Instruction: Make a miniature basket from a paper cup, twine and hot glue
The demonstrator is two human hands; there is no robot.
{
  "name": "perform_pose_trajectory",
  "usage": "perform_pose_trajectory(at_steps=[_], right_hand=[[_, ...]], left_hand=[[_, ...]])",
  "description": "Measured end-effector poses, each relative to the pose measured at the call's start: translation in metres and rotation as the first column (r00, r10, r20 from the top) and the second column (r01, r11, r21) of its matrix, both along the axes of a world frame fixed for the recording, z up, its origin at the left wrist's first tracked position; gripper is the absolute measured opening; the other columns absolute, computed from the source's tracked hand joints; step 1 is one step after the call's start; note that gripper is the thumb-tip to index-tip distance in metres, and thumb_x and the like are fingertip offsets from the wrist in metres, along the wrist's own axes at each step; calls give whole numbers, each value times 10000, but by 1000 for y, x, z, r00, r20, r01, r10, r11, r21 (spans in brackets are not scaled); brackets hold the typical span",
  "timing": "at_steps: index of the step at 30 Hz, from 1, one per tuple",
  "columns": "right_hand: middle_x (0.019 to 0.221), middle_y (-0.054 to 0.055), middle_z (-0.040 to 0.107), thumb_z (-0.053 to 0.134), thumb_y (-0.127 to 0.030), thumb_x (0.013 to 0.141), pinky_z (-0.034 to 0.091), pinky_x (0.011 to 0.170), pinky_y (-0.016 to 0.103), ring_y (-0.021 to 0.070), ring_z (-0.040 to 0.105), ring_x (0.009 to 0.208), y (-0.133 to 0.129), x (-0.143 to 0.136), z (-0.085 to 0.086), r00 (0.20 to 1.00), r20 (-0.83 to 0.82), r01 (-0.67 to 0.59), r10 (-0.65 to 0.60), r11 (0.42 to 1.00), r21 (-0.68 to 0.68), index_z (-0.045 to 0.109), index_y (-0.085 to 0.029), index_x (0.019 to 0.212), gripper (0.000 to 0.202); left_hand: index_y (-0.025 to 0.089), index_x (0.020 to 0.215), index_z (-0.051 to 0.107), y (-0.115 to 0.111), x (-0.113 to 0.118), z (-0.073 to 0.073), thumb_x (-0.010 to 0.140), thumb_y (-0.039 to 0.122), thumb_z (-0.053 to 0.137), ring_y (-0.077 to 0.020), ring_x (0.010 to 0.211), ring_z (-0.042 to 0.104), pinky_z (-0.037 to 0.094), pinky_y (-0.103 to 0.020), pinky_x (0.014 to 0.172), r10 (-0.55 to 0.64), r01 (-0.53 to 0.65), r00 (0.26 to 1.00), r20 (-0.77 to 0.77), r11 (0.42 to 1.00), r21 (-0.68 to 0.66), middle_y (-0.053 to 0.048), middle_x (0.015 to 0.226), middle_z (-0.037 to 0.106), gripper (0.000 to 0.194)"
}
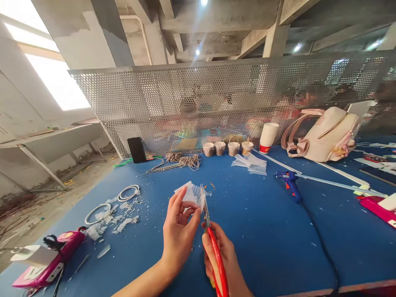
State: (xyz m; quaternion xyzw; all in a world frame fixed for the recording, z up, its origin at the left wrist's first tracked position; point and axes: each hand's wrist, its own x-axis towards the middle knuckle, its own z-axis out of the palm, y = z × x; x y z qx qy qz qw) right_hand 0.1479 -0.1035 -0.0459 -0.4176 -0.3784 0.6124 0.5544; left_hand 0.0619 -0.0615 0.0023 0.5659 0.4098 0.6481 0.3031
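Between thumb and fingers, my left hand point(182, 225) pinches a translucent white ribbed sheet point(189, 193) above the blue table point(260, 231). My right hand point(221, 251) is closed round the red handles of a pair of scissors point(216, 247). The blades point away from me and lie along the sheet's right edge, close to my left fingertips. Whether the blades are fully closed is hard to make out. Small orange bits point(212, 185) lie just beyond the blade tips.
Scraps point(123, 225) and white rings point(128, 192) lie left, near a pink power strip point(49, 260). Behind are a phone point(136, 149), cord point(182, 161), small pots point(220, 148), ribbed strips point(250, 163), and paper cups point(269, 136). A glue gun point(289, 185) and backpack point(324, 134) sit right.
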Motion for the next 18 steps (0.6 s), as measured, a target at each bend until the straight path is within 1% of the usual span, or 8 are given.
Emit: perform_pose_trajectory(at_steps=[6, 12, 14, 16, 18], right_hand=[[470, -125, 308, 609, -695, 686, 186, 285, 121, 25, 215, 338, -1, -4, -2, 997, -68, 22, -25, 999, -41, 506, -202, 1040, 616], [464, -137, 305, 636, -684, 667, 160, 269, 116, 16, 191, 322, -1, -5, -2, 985, -170, -4, -13, 995, -97, 486, -220, 1040, 615], [464, -142, 324, 653, -691, 639, 171, 262, 121, 11, 194, 301, 0, -3, -2, 979, -205, -28, 2, 992, -124, 471, -227, 1037, 638], [468, -143, 357, 674, -707, 587, 198, 255, 129, 14, 227, 275, 2, -1, -3, 968, -246, -84, 42, 983, -161, 458, -237, 1032, 682], [478, -138, 388, 681, -712, 564, 223, 255, 133, 21, 270, 267, 3, 0, -5, 958, -277, -124, 70, 976, -180, 452, -245, 1026, 696]], left_hand=[[310, 1222, 553, 1, 0, -5, 772, 196, 632, -92, 751, 602, 593, -247, 698, 10, -9, 1000, -28, 1000, 8, -49, 1150, 477, 471], [299, 1213, 563, 2, 0, -6, 765, 209, 635, -101, 743, 613, 596, -251, 679, 38, -38, 998, -45, 999, 6, -49, 1103, 486, 463], [306, 1213, 562, 2, -1, -6, 762, 208, 637, -99, 746, 616, 596, -251, 692, 34, -34, 998, -46, 999, 2, -43, 1100, 486, 468], [311, 1208, 565, 2, 0, -6, 760, 212, 643, -103, 760, 622, 597, -262, 717, 24, -24, 999, -45, 1000, -6, -39, 1111, 486, 465], [315, 1199, 574, 2, 0, -6, 756, 222, 656, -107, 770, 625, 596, -276, 745, 15, -15, 999, -31, 1000, -6, -34, 1129, 483, 460]])
